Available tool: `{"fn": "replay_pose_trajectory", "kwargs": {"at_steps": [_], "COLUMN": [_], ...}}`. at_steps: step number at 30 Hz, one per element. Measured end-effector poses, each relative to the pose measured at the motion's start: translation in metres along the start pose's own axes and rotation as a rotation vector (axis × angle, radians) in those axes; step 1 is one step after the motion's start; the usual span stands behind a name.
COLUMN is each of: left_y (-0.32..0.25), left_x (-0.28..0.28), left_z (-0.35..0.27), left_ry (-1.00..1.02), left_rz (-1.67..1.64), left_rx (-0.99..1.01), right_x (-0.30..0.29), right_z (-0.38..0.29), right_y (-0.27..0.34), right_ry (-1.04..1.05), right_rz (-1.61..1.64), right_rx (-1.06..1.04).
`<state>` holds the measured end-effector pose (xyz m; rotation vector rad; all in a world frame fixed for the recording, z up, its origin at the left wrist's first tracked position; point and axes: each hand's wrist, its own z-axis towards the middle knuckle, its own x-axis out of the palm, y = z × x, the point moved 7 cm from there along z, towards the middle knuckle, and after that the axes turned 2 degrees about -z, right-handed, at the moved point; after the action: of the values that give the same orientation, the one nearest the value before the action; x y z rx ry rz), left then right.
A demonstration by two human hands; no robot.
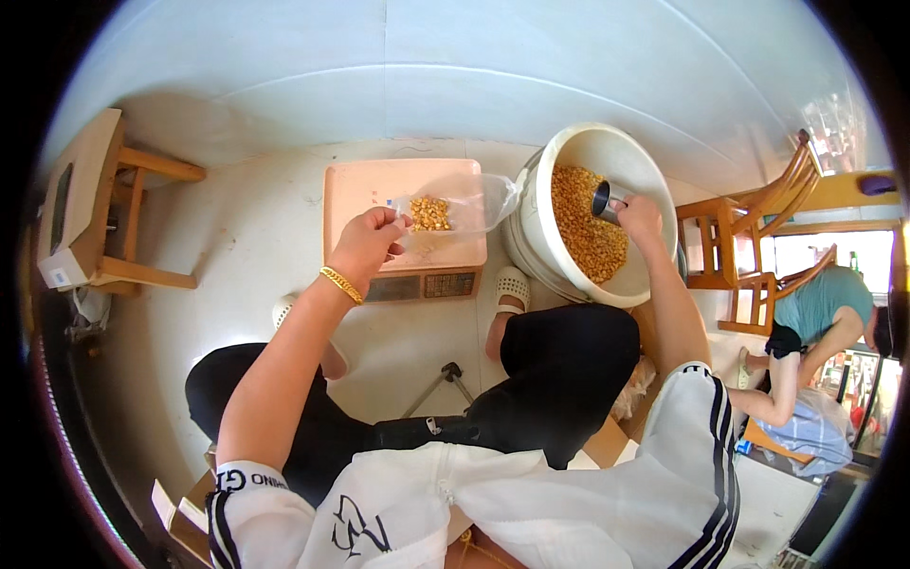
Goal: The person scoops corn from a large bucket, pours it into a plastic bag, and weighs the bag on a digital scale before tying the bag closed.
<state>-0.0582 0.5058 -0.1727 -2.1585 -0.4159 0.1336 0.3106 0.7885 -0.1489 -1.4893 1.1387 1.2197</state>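
Note:
My left hand (373,238) pinches one end of a clear plastic bag (473,203). Corn kernels (429,213) lie in the bag's near end, over a pinkish weighing scale (355,192) with a keypad and display. The bag's far end reaches toward the rim of a white bucket (544,192). My right hand (636,217) grips the handle of a metal cup (604,203) inside the bucket. The cup is tilted, its dark mouth facing left, just at the loose kernels (579,235). How much the cup contains is hidden.
A wooden stool (135,213) with a cardboard box (85,199) stands at the left. Wooden chairs (739,235) are at the right, near another person (825,313) bending over. A pale wall (426,99) rises behind the scale. Dark metal legs (451,371) show between my knees.

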Motion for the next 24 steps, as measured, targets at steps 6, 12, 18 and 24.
{"fn": "replay_pose_trajectory", "kwargs": {"at_steps": [6, 12, 18, 24], "left_y": [0.0, -0.004, -0.004, -0.001], "left_x": [0.003, 0.005, 0.006, -0.002], "left_z": [0.001, -0.002, 0.0, 0.0], "left_ry": [0.005, 0.009, 0.015, -0.004], "left_rz": [0.007, -0.012, -0.008, -0.007], "left_rx": [-0.021, -0.028, 0.021, 0.009], "right_x": [0.068, 0.075, 0.074, 0.059], "right_z": [0.01, -0.012, -0.011, -0.06], "right_y": [0.046, 0.085, -0.006, -0.034], "right_ry": [0.108, 0.113, 0.148, 0.364], "right_rz": [-0.104, -0.035, 0.471, 1.304], "right_rx": [-0.098, -0.263, -0.048, 0.311]}}
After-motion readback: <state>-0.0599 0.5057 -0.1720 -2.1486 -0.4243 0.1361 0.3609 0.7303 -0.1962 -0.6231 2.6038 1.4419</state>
